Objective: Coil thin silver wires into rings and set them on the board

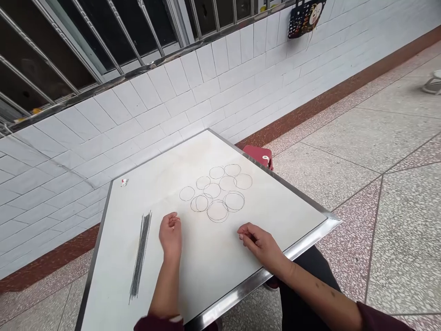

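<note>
My left hand [170, 232] is over the white table [206, 280], its fingers curled in, between a bundle of thin dark wires [140, 257] and several thin wire rings [217, 210]. The rings lie in a loose, partly overlapping cluster at the middle of the tabletop. My right hand [257, 241] is near the table's front right edge, below the rings, with thumb and fingers bent toward each other. Whether either hand pinches something thin is too small to tell. The wire bundle lies straight and lengthwise at the left.
A small white and red object [124, 182] sits at the table's far left corner. A red stool [258, 156] stands beyond the far right edge. Behind the table is a tiled wall [193, 87] with barred windows and a hanging black basket [305, 19].
</note>
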`<state>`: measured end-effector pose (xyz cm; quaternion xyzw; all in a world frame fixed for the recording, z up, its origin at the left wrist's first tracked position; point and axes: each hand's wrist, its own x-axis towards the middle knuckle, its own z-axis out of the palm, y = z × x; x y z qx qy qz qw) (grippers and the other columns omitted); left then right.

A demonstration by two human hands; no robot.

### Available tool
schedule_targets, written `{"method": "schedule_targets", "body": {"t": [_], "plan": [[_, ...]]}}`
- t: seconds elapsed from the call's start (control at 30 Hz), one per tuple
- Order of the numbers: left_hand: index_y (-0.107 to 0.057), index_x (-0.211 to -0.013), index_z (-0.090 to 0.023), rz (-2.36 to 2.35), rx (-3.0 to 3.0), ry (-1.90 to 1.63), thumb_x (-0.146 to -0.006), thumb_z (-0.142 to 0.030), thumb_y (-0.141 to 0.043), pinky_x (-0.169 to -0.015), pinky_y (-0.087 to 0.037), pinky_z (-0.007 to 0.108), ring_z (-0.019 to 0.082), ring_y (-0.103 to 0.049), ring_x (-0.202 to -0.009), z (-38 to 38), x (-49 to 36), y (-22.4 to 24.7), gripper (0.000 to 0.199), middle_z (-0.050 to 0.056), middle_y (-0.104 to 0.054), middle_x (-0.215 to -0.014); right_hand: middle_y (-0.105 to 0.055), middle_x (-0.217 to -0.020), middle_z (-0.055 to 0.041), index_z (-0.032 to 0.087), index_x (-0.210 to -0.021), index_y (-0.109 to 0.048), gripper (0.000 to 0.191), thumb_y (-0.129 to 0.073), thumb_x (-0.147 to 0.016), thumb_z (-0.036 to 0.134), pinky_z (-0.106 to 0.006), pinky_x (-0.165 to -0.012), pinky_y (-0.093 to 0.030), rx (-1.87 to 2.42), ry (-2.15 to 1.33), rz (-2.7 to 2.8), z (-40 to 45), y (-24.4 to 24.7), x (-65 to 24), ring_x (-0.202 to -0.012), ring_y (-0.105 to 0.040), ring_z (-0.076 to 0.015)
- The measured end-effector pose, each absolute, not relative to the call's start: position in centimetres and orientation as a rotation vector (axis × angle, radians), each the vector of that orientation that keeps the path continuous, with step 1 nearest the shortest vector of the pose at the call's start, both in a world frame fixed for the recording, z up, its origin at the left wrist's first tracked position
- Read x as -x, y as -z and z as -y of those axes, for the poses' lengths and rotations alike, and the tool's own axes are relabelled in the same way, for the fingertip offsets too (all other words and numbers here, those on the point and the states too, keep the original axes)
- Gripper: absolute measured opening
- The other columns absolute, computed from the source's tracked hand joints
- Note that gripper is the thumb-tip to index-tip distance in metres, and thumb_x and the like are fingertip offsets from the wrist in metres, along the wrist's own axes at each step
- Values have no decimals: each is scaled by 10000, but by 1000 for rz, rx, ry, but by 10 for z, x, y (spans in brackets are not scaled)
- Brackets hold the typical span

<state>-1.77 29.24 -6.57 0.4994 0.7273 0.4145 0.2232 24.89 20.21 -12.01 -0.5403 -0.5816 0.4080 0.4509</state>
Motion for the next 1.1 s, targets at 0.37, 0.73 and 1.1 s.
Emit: {"method": "schedule_targets", "body": {"t": [0.37,0.73,1.1], "plan": [[-691,-990,-209,-2466,-1485,-1130,-815,-245,-519,-860,-482,442,299,-613,-988,-189,131,80,248,91,-702,-966,-693,-821,-33,239,-988,-633,262,-508,-901,453,-328,-713,-517,1484,-875,1533,-199,135,-248,-744,-642,-210],[-670,-1088,-193,-2419,-1666,-1133,-872,-281,-518,-866,-493,453,304,-621,-967,-131,150,112,279,89,-743,-942,-672,-993,-62,245,-1008,-685,212,-478,-963,257,-309,-728,-550,891,-892,2094,-228,109,-107,-841,-661,-183],[-602,-1176,-154,-2283,-1627,-1294,-915,-328,-502,-697,-544,390,228,-651,-716,-106,154,131,330,77,-691,-868,-636,-1052,-60,217,-1001,-681,160,-548,-947,146,-311,-790,-498,614,-698,2479,-329,123,36,-987,-575,-205]]}}
